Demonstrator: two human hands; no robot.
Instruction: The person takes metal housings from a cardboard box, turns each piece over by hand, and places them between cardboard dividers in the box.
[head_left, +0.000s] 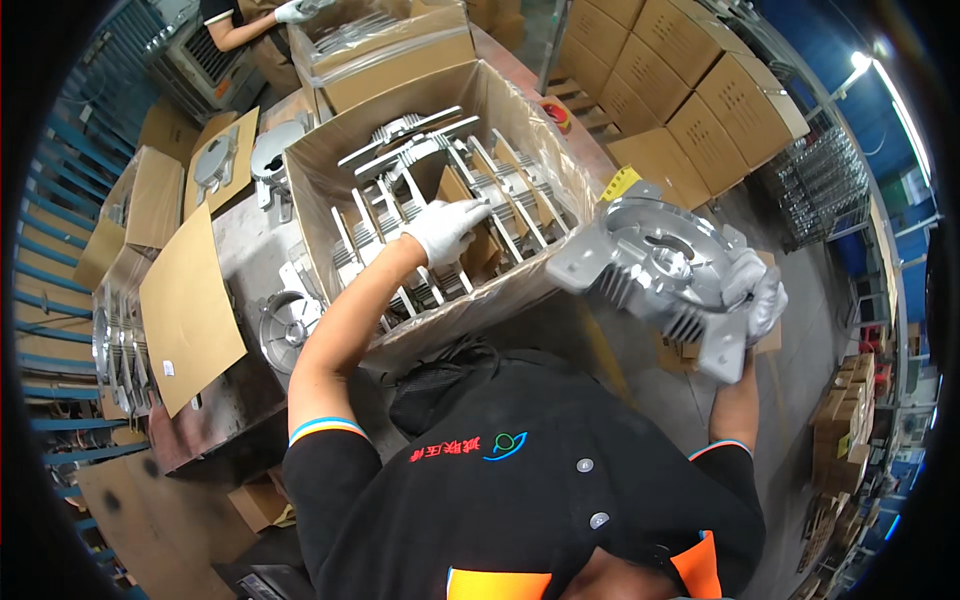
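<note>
My right hand (756,297), in a white glove, grips the rim of a silver cast-metal motor end cover (668,255) to the right of the carton. The cover is round, with a centre hole, cooling fins and flat lugs, and hangs tilted in the air. My left hand (447,232), also gloved, reaches into an open cardboard carton (375,110) lined with clear plastic. Its fingers are bent together among the upright metal castings (510,195) and brown cardboard dividers (484,250); what they hold, if anything, is hidden.
Left of the carton, another casting (290,325) and a cardboard sheet (190,310) lie on the worktable (235,235). A second open carton (400,65) stands behind, near another person's gloved hand (295,10). Stacked boxes (700,110) fill the far right.
</note>
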